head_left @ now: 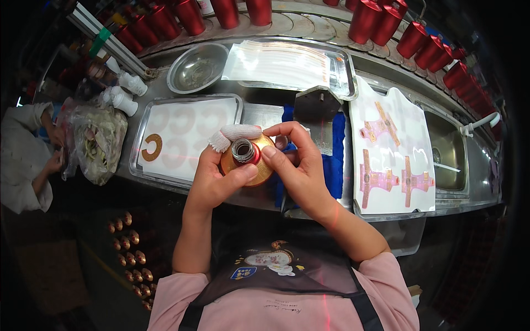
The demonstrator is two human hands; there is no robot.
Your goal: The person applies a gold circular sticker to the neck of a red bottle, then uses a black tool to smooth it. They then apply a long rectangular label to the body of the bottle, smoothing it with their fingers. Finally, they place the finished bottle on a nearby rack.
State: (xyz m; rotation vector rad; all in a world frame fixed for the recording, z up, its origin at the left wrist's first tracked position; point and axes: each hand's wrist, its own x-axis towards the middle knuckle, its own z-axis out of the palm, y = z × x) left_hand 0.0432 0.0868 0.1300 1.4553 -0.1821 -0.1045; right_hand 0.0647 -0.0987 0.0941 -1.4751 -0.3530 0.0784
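A red bottle (242,151) is held up in front of me, its threaded glass mouth facing up and a gold C-shaped label lying round its shoulder. My left hand (208,182) is closed round the bottle's left side, thumb near the neck; a white knitted finger sleeve (237,134) covers one finger. My right hand (303,168) grips the right side, thumb pressing on the gold label (266,148) and forefinger curled over the far edge. The bottle's lower body is hidden. Left of my hands, one gold C-shaped label (152,147) remains on a white backing sheet (185,118).
A metal bowl (197,67) and a tray of strip labels (281,63) stand farther back. Pink-and-gold labels lie on a sheet (395,190) at the right, beside a sink (448,165). Red bottles (367,22) line a conveyor (309,26). At the left, another person's hands (55,149) are near a plastic bag (98,146).
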